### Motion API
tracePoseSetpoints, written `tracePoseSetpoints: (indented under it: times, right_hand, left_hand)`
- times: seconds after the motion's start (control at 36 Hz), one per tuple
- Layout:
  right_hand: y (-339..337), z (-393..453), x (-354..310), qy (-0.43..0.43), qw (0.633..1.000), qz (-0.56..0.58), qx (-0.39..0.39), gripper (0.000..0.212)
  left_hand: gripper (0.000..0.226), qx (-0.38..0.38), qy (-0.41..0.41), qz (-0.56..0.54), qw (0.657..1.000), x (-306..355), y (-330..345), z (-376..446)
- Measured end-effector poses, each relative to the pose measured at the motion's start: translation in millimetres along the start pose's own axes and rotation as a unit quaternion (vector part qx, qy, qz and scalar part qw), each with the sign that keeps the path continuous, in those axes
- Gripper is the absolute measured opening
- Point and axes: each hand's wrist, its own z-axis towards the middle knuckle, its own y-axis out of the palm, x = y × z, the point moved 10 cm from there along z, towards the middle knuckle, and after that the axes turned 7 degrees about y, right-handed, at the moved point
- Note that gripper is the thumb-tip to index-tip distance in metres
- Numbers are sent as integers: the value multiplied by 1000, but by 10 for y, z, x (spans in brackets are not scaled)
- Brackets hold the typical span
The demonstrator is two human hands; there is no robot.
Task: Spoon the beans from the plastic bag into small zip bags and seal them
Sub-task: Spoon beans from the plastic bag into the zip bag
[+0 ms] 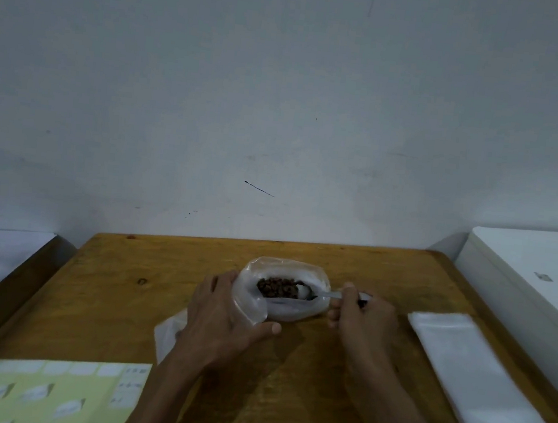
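Two hands at work, head view only. Left hand [221,322] gripped near-left rim of plastic bag [279,290], fingers curled and clamped on the film, thumb out toward centre, holding mouth open. Right hand [359,319] pinched spoon [322,295] by its handle, fingers closed on it. Sat mid-table [384,274], that bag, beans [278,287] in a dark heap inside, w/ spoon bowl at heap's right edge. Lay roughly left-right, the handle, running out to the right hand; so right hand nearer the scoop, left only steadying. Flat stack of small zip bags [474,373] right of right hand, well apart from bean bag, none opened as far as visible. Loose bit of clear plastic [168,334] under left wrist; cannot tell if zip bag. Printed sheet [55,394] at near-left corner. Likely step: scooping, nothing sealed yet. Next lift prob. needed level carry rightward, else spill.
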Motion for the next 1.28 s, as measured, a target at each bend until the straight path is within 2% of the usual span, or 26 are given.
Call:
tracePoseSetpoints:
  times: [0.08,0.31,0.47,0.61,0.72,0.86,0.94,1.03,1.11,1.19,1.28]
  right_hand:
    - [-89,45,47,41,998,56,7,27]
    - [-193,94,-40,52,987,154,-19,24]
    - [-178,-56,-296,-4,977,194,-88,25]
    - [-125,-286,-544,-116,978,115,-133,27]
    - [-89,-467,-743,-214,964,45,-155,26]
    - [-192,-413,-792,-241,963,62,-101,25]
    - [-192,-298,-730,-270,961,-12,-53,24]
    - [-77,-224,-621,-311,942,-122,-20,20]
    - [17,-146,-440,-274,949,-153,-4,23]
    - [71,-39,-164,-135,986,-97,-16,32]
    - [126,31,72,-8,1000,3,-25,29]
  left_hand:
    - [111,-3,-1,3,1000,-8,-2,-7]
    - [106,3,7,-12,1000,38,14,20]
    - [105,-2,19,-22,1000,51,6,50]
    - [105,-2,33,-30,999,140,-25,48]
    - [111,-6,49,-33,998,196,-32,41]
    - [113,3,50,-60,997,221,-75,16]
    - [107,14,53,-65,996,204,-91,13]
    - [107,21,53,-55,997,167,-105,8]
    - [105,18,56,-44,997,138,-102,15]
    - [106,14,54,-32,998,107,-88,28]
    - [109,7,39,-21,999,70,-65,30]
